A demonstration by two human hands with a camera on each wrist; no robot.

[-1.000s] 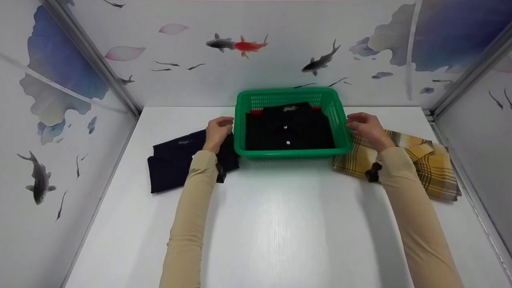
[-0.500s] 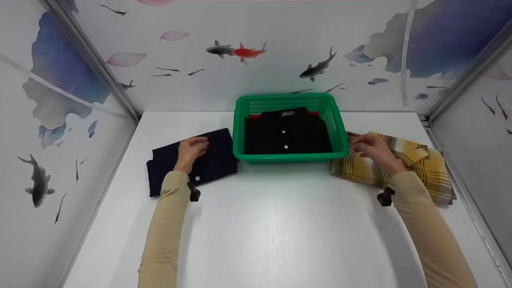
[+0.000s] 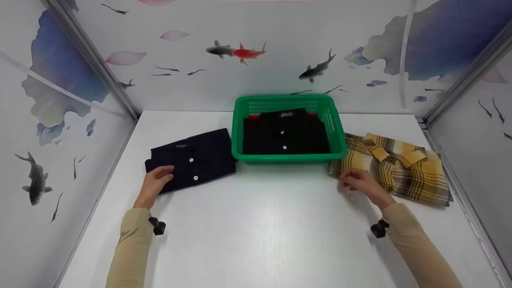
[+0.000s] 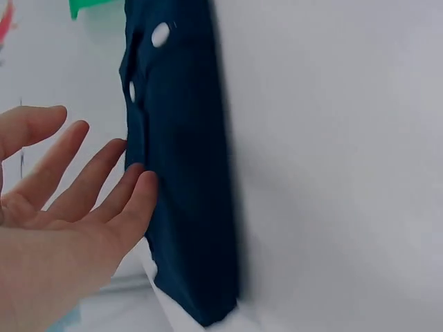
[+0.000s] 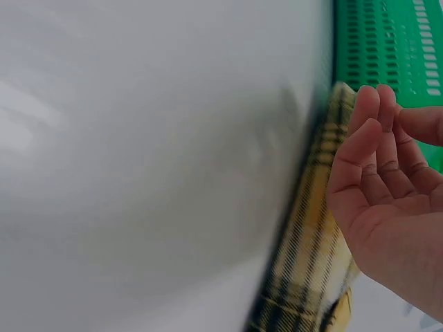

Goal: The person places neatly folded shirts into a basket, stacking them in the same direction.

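My left hand (image 3: 155, 185) hovers over the lower left corner of a folded navy polo shirt (image 3: 212, 150), its fingers relaxed and holding nothing. In the left wrist view those fingers spread loosely beside the dark cloth (image 4: 187, 173). My right hand (image 3: 363, 185) hangs with loosely bent fingers over the front left corner of a folded yellow plaid shirt (image 3: 420, 180). Nothing lies in its palm in the right wrist view. Between the two shirts stands a green plastic basket (image 3: 288, 157). A folded black shirt (image 3: 260, 138) with white buttons lies in it, with red cloth (image 3: 253, 117) peeking out behind.
The white table (image 3: 272, 224) carries the basket at its back edge, close to the printed back wall (image 3: 272, 76). Side walls (image 3: 24, 132) close off the left and right. The basket's right side overlaps the plaid shirt's left edge in the head view.
Both hands have left the basket's sides and drawn back toward the person, the left one also outward over the navy shirt. The basket stays in place between the shirts.
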